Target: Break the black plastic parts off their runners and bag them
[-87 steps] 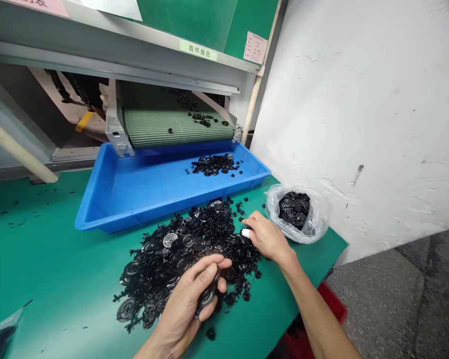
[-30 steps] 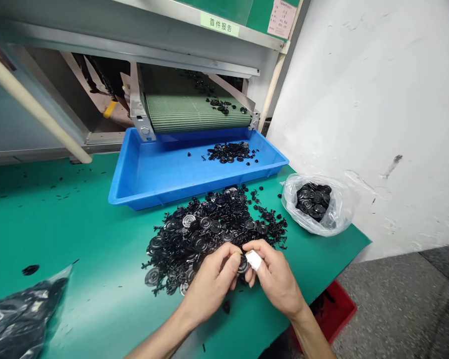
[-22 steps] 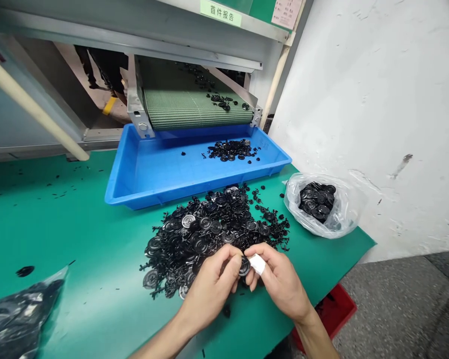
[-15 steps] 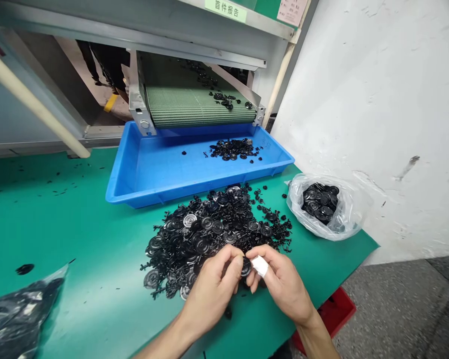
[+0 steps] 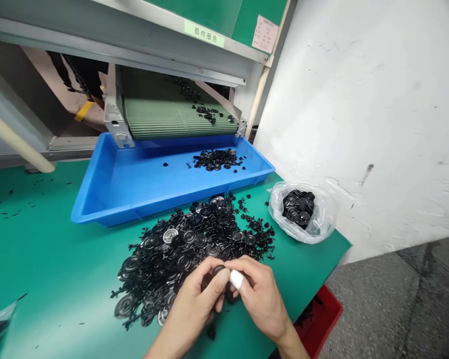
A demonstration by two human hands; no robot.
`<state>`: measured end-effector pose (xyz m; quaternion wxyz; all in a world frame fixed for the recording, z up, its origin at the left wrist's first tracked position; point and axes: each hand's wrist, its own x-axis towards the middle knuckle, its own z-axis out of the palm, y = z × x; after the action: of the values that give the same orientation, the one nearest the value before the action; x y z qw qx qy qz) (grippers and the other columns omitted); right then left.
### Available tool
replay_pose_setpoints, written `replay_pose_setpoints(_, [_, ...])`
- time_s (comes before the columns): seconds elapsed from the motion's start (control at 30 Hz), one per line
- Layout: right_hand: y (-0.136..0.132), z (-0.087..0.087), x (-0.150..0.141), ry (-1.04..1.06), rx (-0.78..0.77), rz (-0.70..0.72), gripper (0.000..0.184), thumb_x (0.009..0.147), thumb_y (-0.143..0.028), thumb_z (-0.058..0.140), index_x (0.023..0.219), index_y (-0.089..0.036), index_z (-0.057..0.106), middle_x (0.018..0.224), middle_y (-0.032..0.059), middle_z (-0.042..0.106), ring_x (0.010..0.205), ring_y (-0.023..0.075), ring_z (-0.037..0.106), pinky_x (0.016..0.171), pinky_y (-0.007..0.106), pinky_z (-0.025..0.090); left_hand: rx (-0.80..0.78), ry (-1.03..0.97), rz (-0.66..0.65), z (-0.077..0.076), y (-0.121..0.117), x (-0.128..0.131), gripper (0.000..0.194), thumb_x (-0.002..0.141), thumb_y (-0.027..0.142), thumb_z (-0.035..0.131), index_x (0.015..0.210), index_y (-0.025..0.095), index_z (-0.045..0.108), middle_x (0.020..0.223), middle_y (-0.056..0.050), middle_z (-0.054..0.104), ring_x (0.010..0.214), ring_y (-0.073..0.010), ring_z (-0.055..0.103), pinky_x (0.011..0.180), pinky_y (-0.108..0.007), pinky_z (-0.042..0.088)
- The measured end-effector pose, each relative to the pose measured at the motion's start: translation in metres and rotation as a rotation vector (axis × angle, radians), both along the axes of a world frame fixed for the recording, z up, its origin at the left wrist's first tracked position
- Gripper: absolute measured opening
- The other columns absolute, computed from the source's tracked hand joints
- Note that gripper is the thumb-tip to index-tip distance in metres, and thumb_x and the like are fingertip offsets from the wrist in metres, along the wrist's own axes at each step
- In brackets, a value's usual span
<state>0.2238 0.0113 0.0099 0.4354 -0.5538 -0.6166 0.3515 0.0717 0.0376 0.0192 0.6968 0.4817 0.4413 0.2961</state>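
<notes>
Left hand (image 5: 190, 304): fingers (image 5: 213, 284) closed, pinching a black plastic disc (image 5: 214, 273)
Right hand (image 5: 258, 299): fingers (image 5: 249, 271) curled against the same disc
Disc: held just over my black parts pile (image 5: 179, 254), on the green surface (image 5: 52, 249)

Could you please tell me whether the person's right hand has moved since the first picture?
Yes: the right hand has moved away from the clear plastic bag, nearer the person.
</notes>
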Motion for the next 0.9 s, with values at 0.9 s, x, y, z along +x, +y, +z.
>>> replay_pose_setpoints(0.9, [0.026,0.002,0.048,-0.301,0.425,0.081,0.036,0.091,-0.005,0.037,0.107,-0.022,0.064,0.109,0.0077,0.063,0.102,0.0192,0.06,0.088,0.033,0.05,-0.429,-0.335,0.123,0.006,-0.001,0.005,0.034,0.079,0.048,0.066,0.087,0.016,0.059,0.064,0.003,0.052,0.042,-0.0044,0.044,0.03,-0.011,0.014])
